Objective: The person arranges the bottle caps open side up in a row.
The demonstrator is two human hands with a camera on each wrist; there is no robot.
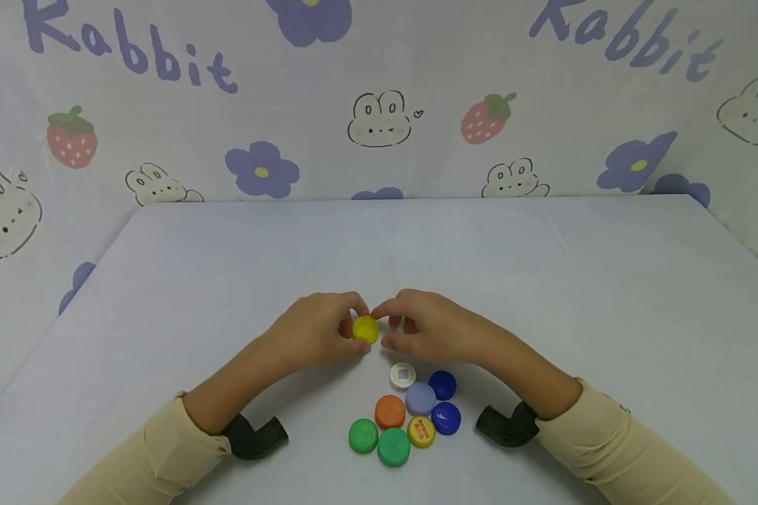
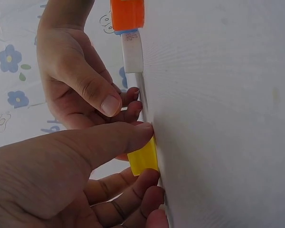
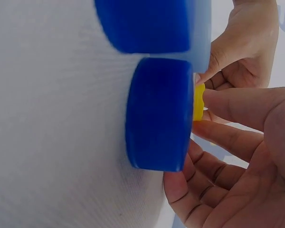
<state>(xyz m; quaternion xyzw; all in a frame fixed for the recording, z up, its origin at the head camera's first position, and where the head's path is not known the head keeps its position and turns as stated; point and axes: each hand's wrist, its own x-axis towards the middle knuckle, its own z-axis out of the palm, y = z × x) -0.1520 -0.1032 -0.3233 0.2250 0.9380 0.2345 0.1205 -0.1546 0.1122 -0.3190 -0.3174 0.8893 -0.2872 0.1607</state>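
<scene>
Backing the white tabletop (image 1: 379, 245) and yellow cap (image 1: 366, 330), rabbit-print cloth (image 1: 328, 119).

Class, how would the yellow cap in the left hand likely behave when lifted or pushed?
The yellow cap is probably stiff: its outline looks round despite the pinch of the left hand. It is likely light, being small beside that hand. Its low disc shape suggests sliding rather than tipping when pushed.
</scene>
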